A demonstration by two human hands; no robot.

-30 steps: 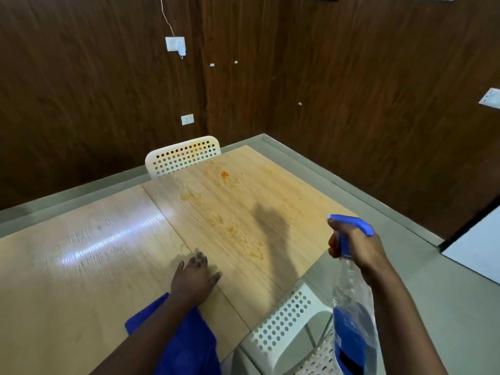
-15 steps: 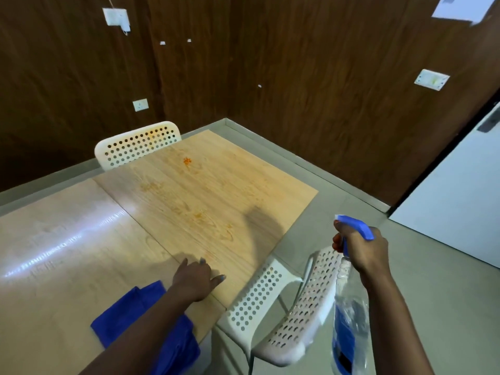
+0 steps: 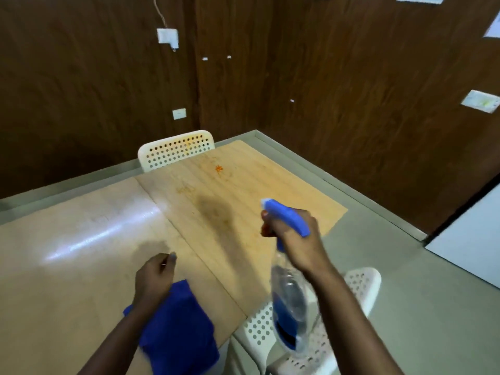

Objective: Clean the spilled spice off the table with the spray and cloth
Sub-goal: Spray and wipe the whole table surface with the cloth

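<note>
An orange spot of spilled spice (image 3: 218,168) lies near the far end of the wooden table (image 3: 81,212), with fainter orange smears (image 3: 185,189) closer in. My right hand (image 3: 295,239) grips the neck of the clear spray bottle (image 3: 288,301), holding it above the table's right part. Its blue trigger head (image 3: 286,217) points toward the spice. A blue cloth (image 3: 176,328) lies crumpled at the near edge, partly under my left forearm. Just beyond the cloth, my left hand (image 3: 155,276) hovers low over the table with its fingers curled in, and I see nothing held in them.
One white perforated chair (image 3: 176,151) stands at the table's far side. Another white chair (image 3: 362,285) stands at the near right corner, under the bottle. Dark wood walls close off the back and right. A white door (image 3: 465,244) is at the right.
My right hand has swung the bottle left, from beside the table to above it. My left hand, flat on the table before, now has its fingers curled.
</note>
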